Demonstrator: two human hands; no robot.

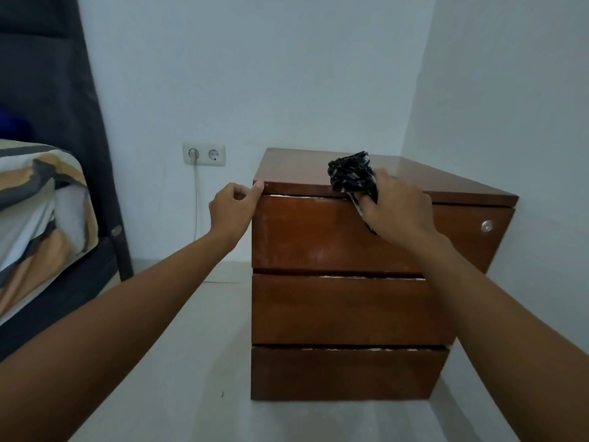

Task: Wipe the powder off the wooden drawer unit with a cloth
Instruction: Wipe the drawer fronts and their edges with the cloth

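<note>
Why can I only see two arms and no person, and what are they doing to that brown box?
The camera sits on the person's head and looks forward and down, so only their own arms show. The brown box is a wooden drawer unit with three drawers, standing in a white corner. The right hand holds a bunched dark patterned cloth against the unit's top front edge, to wipe powder off. The left hand touches the top's left corner. A wall socket and a bed are to the left.

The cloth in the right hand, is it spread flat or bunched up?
Bunched up: the cloth is crumpled in the right hand, at the drawer unit's top front edge.
</note>
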